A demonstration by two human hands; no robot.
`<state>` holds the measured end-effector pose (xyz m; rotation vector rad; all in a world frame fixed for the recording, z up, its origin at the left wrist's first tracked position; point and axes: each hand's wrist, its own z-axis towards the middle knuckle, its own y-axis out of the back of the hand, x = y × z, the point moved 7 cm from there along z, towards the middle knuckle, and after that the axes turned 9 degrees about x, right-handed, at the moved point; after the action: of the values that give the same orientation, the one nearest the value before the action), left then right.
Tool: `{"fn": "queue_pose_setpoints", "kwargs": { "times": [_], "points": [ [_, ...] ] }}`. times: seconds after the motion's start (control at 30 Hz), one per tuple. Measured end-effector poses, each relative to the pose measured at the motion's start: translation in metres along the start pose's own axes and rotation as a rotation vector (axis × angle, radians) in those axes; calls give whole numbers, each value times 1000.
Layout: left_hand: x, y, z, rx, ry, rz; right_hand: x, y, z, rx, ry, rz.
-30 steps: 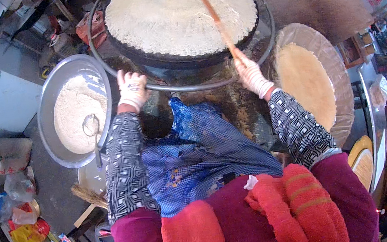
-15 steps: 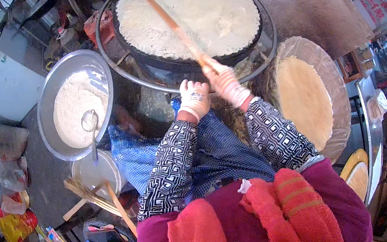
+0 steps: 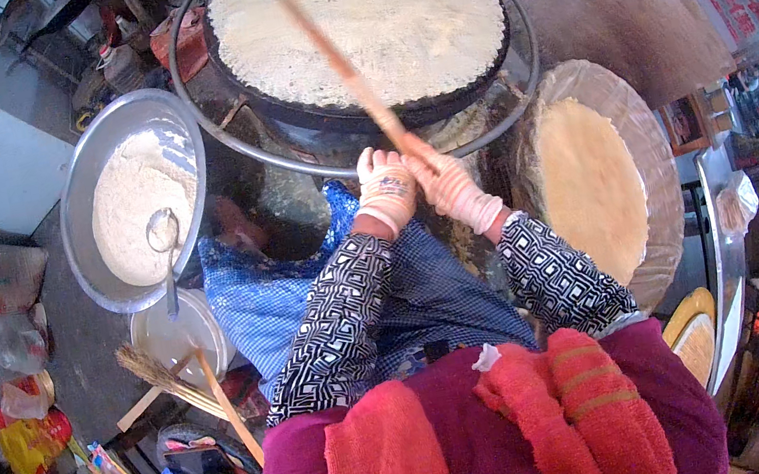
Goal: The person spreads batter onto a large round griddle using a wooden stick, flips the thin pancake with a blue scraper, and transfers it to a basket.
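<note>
My right hand [image 3: 451, 188], in a thin pale glove, grips the lower end of a long flat wooden stick [image 3: 355, 82]. The stick slants up and to the left over a large round griddle [image 3: 410, 115], which is covered with a pale layer of batter [image 3: 405, 24]. Close against the right hand, my gloved left hand [image 3: 387, 190] is closed with its fingers curled; whatever it holds, if anything, is hidden. Both hands are at the near side of the griddle, by the metal ring [image 3: 528, 79] around it.
At left, a metal basin [image 3: 92, 268] contains pale flour or batter [image 3: 121, 203] and a ladle [image 3: 163, 236]. Below it are a white bucket [image 3: 143, 324] and a straw brush [image 3: 146, 363]. On the right, a thin round flatbread [image 3: 595, 188] lies on a plastic-covered round tray [image 3: 656, 163].
The batter's patchy surface now looks more even. The view has shifted slightly, and my two hands are closer together. The stick stays in my right hand at a similar slant.
</note>
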<state>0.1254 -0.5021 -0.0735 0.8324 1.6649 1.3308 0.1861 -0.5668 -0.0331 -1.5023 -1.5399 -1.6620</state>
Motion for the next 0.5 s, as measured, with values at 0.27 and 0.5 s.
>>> {"fn": "queue_pose_setpoints", "kwargs": {
  "times": [0.27,0.5],
  "points": [
    [77,30,-25,-143,-31,23,-25,82,-28,-42,221,-847],
    [185,40,-18,68,169,351,-127,222,23,-213,-3,-759]
  ]
}}
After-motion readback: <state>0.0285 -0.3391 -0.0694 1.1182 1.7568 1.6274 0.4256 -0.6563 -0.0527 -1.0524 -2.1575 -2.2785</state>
